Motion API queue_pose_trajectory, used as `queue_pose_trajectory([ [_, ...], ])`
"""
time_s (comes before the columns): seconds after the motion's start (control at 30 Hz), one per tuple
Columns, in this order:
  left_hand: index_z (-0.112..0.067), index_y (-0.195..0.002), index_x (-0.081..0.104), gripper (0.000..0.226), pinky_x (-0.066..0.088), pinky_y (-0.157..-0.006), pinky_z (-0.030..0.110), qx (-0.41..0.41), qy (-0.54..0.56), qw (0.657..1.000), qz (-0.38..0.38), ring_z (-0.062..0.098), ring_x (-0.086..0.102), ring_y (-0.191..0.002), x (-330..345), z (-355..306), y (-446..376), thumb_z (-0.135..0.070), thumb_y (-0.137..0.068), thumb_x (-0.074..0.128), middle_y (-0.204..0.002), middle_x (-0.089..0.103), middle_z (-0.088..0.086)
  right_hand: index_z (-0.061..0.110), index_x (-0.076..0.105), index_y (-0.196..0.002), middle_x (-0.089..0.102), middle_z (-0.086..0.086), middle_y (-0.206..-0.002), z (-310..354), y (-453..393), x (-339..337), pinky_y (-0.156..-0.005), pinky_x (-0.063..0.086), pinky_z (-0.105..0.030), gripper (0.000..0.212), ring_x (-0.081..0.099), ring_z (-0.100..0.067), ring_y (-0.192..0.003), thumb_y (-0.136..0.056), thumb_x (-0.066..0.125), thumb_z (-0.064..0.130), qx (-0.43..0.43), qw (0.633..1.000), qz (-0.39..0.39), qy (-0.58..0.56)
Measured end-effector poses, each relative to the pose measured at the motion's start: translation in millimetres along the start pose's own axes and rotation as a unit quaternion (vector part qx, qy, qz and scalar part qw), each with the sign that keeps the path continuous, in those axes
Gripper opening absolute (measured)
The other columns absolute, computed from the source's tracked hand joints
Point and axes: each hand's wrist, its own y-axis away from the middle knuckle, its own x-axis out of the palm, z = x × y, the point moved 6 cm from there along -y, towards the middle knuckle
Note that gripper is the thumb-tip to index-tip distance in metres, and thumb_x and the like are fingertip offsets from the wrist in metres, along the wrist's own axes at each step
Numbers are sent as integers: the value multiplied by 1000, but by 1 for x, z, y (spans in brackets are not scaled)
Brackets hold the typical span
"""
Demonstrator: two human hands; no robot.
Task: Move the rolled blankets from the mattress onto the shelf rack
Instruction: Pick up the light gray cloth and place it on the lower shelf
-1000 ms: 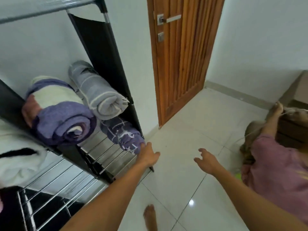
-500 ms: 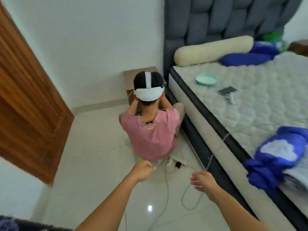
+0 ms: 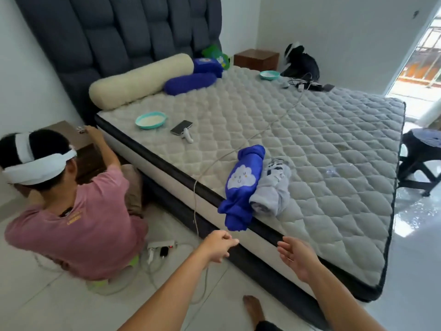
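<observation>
Hands both empty, held out over floor near mattress edge. Left hand loosely curled, fingers bent inward, gripped nothing. Right hand spread, palm turned toward left, fingers apart, touched nothing. Hands apart from each other, both just short of mattress side.

Blue rolled blanket with white cloud face lay on mattress at near edge, lower end hanging over black border toward floor. Grey rolled blanket lay touching it on far-right side, fully on mattress. Left hand sat just below hanging blue end, not touching. Shelf rack out of frame.

White cable ran across quilted top, dropped over edge left of blue roll, down to power strip on floor.

Elsewhere on mattress: teal bowl near headboard side, phone just beside it, second teal bowl at far corner, cream bolster and blue bolster against dark padded headboard.

Seated person in pink shirt on floor at left, white headband strap, back turned, hands at brown nightstand. Wearer's bare foot on white tile at bottom.
</observation>
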Motion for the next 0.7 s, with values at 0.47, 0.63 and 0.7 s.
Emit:
queue_pose_trajectory([
  [0.47, -10, -139, 38, 63, 46, -95, 33, -87, -24, 993, -72, 24, 50, -119, 37, -117, -193, -32, -86, 61, -136, 48, 7, 6, 45, -137, 58, -14, -115, 115, -223, -27, -99, 41, -39, 46, 50, -25, -112, -96, 53, 24, 87, 996, 12, 3],
  [0.63, -8, -135, 41, 66, 43, -99, 34, -82, -127, 987, -61, 26, 49, -123, 43, -160, -248, -41, -83, 65, -137, 48, 10, 7, 40, -141, 50, -10, -123, 168, -292, -12, -101, 40, -44, 79, 48, -27, -114, -80, 68, 49, 130, 985, 36, 104],
  [0.7, -7, -137, 39, 76, 44, -94, 34, -134, -110, 984, -32, 27, 47, -126, 46, -161, -264, -47, -79, 68, -141, 47, 10, 7, 39, -141, 50, -8, -106, 178, -316, -3, -83, 46, -44, 116, 50, -26, -96, -50, 78, 67, 128, 979, 45, 152],
])
